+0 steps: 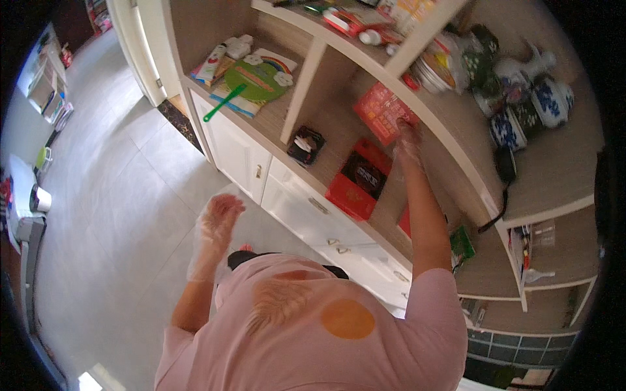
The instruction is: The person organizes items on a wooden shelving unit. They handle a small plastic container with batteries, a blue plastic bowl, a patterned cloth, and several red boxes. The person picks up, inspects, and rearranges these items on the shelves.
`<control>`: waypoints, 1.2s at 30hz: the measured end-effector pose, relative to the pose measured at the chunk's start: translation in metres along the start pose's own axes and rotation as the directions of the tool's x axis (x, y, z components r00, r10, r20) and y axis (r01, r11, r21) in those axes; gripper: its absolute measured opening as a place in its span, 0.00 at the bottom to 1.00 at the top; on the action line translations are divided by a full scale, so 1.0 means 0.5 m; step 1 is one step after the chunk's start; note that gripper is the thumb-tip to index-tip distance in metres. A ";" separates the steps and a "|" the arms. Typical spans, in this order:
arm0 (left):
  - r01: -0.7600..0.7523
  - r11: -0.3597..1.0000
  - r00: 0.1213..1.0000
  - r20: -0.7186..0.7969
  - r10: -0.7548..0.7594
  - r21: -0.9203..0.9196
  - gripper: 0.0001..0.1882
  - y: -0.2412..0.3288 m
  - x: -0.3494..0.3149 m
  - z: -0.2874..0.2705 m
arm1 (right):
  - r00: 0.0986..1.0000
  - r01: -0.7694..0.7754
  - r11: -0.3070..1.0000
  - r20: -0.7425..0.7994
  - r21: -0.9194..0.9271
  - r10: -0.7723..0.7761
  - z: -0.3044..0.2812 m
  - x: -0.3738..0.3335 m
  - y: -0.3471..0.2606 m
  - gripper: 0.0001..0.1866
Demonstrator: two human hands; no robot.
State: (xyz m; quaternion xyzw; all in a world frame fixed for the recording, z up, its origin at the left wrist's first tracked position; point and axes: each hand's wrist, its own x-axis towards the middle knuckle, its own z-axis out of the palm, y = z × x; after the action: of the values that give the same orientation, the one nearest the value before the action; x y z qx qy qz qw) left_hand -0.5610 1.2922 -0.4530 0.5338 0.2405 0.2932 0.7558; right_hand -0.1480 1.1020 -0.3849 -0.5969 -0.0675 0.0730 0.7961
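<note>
My right hand [408, 144], in a clear plastic glove, reaches into the shelf compartment. Its fingers close on the near right corner of a red flat packet [381, 112] with pale print, which is tilted towards the back panel. Below it on the same shelf lies a red box [358, 182] with a dark central panel. To the box's left sits a small black tray [306, 144] with white pieces in it. My left hand [220, 214], also gloved, hangs over the floor beside the cabinet, its fingers bent together and nothing visible in them.
A green round fan [253, 81] with a green handle [224, 103] lies on the left shelf, handle over the edge. Blue-and-white porcelain jars [553, 102] stand on the right shelf. A black strap [503, 195] hangs there. White cabinet doors [236, 151] run below.
</note>
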 end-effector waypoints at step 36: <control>0.115 0.991 0.918 -0.373 -0.132 -0.067 0.10 -0.004 -0.062 -0.154 | 0.941 0.132 0.920 0.337 -0.368 0.000 -0.063 0.263 0.188 0.26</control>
State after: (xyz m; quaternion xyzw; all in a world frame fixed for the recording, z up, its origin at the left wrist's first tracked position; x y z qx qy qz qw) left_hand -0.6347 1.3212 -0.4773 0.4346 0.4076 0.3471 0.7242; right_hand -0.0161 1.1240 -0.4811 -0.7182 -0.2335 0.1301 0.6425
